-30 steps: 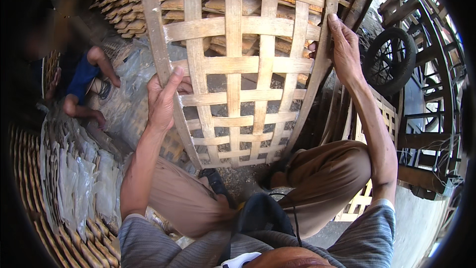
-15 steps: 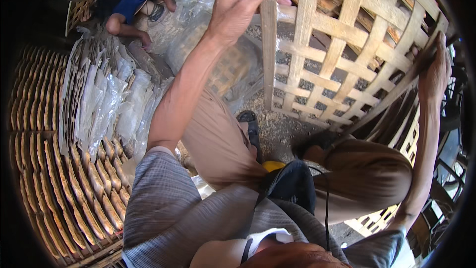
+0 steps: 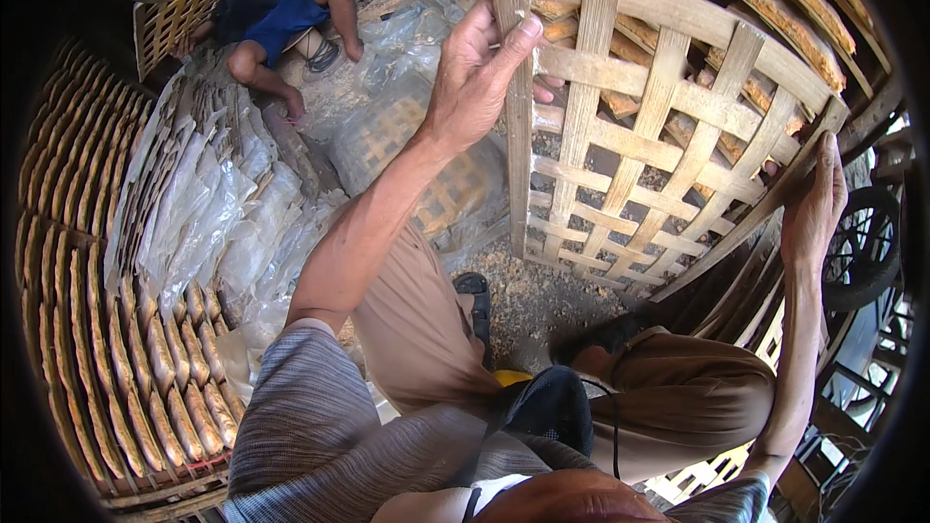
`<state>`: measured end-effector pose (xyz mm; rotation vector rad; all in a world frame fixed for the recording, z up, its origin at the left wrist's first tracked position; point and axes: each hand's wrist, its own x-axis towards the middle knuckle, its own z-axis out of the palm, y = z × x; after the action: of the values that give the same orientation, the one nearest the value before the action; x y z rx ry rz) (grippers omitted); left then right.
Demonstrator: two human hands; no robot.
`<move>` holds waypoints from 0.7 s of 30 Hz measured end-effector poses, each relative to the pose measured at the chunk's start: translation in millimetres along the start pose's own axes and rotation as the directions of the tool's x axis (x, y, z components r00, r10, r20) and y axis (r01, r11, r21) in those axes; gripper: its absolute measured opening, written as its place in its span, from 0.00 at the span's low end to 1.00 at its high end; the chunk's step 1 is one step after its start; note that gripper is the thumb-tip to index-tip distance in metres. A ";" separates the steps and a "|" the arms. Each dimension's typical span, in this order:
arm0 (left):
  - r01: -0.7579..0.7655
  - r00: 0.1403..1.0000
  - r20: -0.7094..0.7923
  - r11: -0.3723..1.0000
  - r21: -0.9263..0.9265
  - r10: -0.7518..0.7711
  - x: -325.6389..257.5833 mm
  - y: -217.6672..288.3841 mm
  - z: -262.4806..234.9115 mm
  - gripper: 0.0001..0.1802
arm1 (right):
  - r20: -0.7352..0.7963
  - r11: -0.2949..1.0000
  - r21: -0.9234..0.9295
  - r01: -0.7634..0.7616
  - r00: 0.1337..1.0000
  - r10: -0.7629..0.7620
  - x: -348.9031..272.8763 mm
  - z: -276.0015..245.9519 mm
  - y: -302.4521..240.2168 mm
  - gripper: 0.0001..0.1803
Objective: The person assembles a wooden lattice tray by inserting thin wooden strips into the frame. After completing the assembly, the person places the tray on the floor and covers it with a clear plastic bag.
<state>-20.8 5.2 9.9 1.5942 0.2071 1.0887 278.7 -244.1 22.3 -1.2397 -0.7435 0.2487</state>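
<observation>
Your left hand (image 3: 475,82) is curled round the left side of the lattice tray (image 3: 648,87), your right hand (image 3: 814,208) round its right; it slants in front of the stacked slabs (image 3: 790,34). Matching grips should prevent twisting.

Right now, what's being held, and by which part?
A woven lattice panel: left hand on its left rail, right hand on its right rail.

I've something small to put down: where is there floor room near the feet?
One littered patch of floor, bordered by the left sandal, the right foot and the lower edge of the woven panel. At left, plastic sheets and rows of brown slabs crowd in; more slabs lie behind the panel's top.
</observation>
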 end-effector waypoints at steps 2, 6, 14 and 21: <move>0.096 0.995 -0.009 0.994 -0.043 -0.096 0.2 -1.8 -8.4 0.19 | -0.008 0.999 -0.040 0.009 1.000 -0.009 -1.6 4.3 -1.2 0.21; 0.104 0.994 0.030 0.993 0.051 -0.105 5.5 -2.6 -12.5 0.18 | -0.040 0.997 -0.064 0.036 0.998 -0.039 0.0 4.7 -0.1 0.21; 0.028 0.965 0.261 0.999 0.036 -0.037 2.8 -1.6 -16.9 0.21 | -0.119 0.996 -0.072 0.045 0.991 -0.054 0.1 3.8 3.9 0.17; 0.195 0.898 0.378 0.973 0.122 -0.227 -0.3 -16.2 -21.6 0.23 | -0.157 0.998 -0.061 0.023 0.987 -0.032 2.1 -7.1 -1.4 0.16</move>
<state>-30.1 25.5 -5.4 1.7804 0.1532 0.5843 284.4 -248.9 23.4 -1.2879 -0.6338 0.1051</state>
